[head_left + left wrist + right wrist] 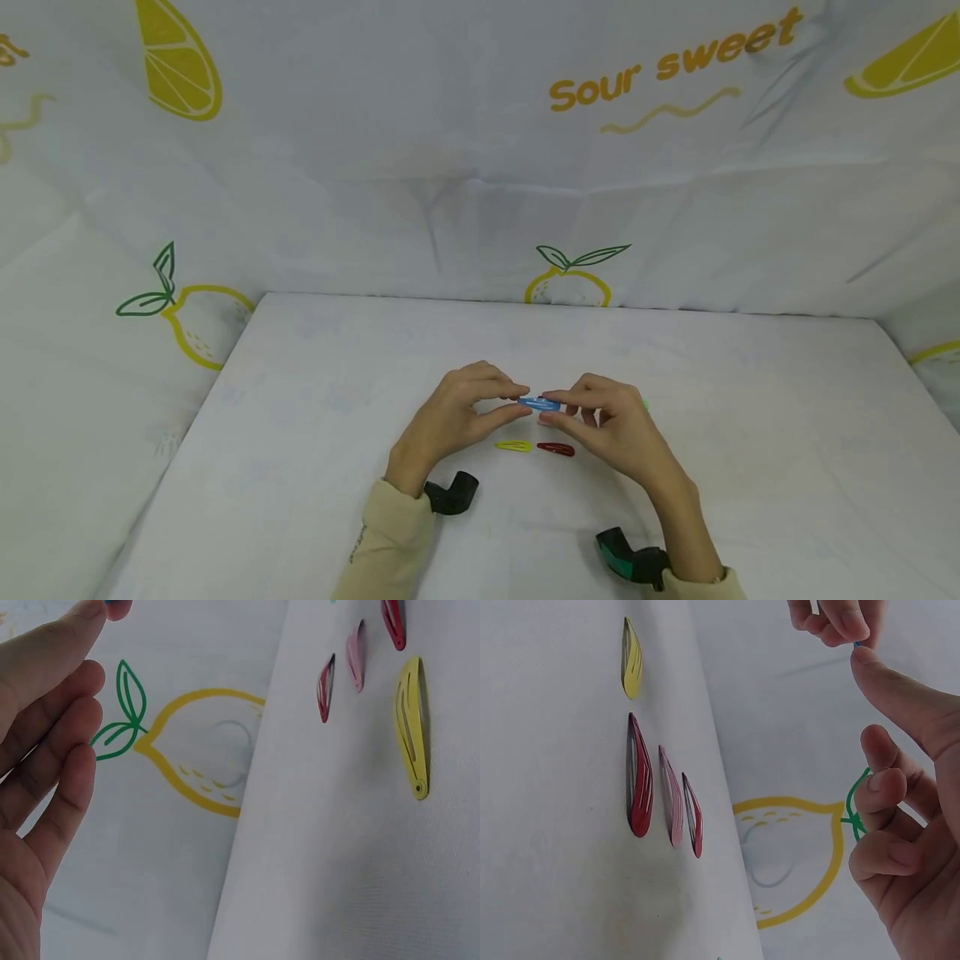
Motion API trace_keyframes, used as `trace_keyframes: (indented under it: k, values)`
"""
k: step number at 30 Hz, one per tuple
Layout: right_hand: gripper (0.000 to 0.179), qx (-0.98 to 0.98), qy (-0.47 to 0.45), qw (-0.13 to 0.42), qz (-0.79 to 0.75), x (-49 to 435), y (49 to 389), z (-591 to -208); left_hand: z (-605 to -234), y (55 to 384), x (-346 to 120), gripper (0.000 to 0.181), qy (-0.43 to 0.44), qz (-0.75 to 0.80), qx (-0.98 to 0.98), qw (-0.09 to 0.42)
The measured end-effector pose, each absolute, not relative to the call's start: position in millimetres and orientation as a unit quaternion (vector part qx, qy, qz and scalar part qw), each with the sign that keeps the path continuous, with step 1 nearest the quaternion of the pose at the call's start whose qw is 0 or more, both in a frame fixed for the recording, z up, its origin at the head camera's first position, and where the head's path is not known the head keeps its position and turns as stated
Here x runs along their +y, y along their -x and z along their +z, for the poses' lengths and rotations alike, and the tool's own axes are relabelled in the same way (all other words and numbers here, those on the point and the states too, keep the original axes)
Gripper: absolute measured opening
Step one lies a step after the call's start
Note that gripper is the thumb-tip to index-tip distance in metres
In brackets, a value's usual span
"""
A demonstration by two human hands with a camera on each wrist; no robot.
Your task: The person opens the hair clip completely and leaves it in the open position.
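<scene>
Beige sleeves (393,533), dark lettering (357,543) on the left; black wrist cameras (456,493), green panel (617,562) on the right

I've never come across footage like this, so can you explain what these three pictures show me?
There's no robot here, just a person's bare left hand and right hand. The wide picture is taken from the head, looking forward and down; the other two are taken from the left and right wrists. The snap hair clips lying on the white table include a yellow clip, a dark red clip and, clearer in the wrist views, a pink clip and another red clip. Above the table, the fingers of both hands pinch a blue clip.
</scene>
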State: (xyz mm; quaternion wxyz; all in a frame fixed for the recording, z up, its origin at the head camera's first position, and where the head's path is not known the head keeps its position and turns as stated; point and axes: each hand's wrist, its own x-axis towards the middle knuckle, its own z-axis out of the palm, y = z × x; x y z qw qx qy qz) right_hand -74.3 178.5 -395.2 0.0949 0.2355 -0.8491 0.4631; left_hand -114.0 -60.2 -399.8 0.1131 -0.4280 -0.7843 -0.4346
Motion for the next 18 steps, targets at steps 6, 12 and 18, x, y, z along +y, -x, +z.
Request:
trace_keyframes:
  k: [6, 12, 18]
  values:
    - [0.024, -0.838, -0.248, 0.11, 0.473, 177.6, 73.7, -393.6, -396.3, 113.4, -59.2, 0.02, 0.439, -0.443, -0.774, 0.11]
    - [0.023, -0.838, -0.238, 0.089, 0.484, 177.4, 72.9, -391.6, -395.2, 113.4, -59.5, 0.019, 0.441, -0.456, -0.766, 0.103]
    - [0.023, -0.828, -0.218, 0.05, 0.514, 177.5, 71.2, -389.8, -391.1, 111.4, -59.5, 0.018, 0.438, -0.461, -0.765, 0.102]
